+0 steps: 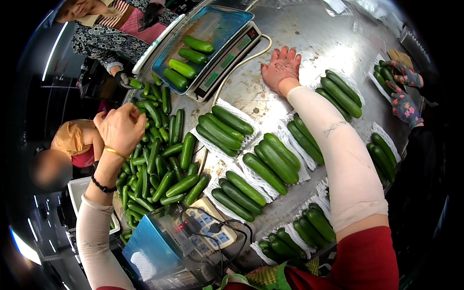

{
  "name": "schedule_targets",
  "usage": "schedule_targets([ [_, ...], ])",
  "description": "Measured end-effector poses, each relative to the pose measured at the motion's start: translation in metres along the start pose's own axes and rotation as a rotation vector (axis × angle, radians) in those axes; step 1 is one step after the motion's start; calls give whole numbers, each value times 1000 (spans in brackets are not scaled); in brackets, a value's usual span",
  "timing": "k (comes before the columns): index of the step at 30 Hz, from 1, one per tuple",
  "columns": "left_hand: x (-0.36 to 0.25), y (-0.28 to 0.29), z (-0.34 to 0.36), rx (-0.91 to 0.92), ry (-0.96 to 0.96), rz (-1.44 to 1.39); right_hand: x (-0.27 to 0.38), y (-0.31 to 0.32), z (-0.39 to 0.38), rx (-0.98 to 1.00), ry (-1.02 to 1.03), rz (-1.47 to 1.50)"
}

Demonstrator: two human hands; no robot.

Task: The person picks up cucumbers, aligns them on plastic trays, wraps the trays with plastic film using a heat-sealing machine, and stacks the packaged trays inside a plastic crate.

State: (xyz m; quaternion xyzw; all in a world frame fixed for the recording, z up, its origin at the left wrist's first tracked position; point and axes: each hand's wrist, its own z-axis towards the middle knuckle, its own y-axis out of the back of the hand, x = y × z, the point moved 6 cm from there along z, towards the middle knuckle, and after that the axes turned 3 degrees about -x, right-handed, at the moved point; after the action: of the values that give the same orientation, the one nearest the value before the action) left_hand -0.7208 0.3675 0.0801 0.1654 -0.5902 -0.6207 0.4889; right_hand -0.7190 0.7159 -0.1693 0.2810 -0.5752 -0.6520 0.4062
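Observation:
My left hand (pixel 123 128) is curled closed above a heap of smooth green cucumbers (pixel 164 159). Its palm side is hidden, so I cannot make out anything in it. My right hand (pixel 282 70) lies with fingers spread on the metal table (pixel 275 24), holding nothing. Near it stands a weighing scale (pixel 224 63) whose blue tray (pixel 222 21) carries several cucumbers (pixel 186 63). Between my arms, groups of cucumbers (pixel 224 128) lie side by side on white foam nets (pixel 251 140). Another group (pixel 340 92) rests beyond my right forearm.
A power strip (pixel 210 224) with plugged cables and a blue box (pixel 152 244) sit at the near left. A gloved co-worker's hand (pixel 123 79) touches a cucumber by the heap. At right, another person's flowered gloves (pixel 407 108) are at a netted group.

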Motion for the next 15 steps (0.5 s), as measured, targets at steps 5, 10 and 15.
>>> schedule_targets([
  [5,8,-15,-1,125,60,45,2,-5,-1,-77,17,97],
  [10,51,-11,-23,241,87,86,8,1,1,-25,70,-18],
  [15,123,-13,-72,499,346,199,12,17,-4,-34,52,-70],
])
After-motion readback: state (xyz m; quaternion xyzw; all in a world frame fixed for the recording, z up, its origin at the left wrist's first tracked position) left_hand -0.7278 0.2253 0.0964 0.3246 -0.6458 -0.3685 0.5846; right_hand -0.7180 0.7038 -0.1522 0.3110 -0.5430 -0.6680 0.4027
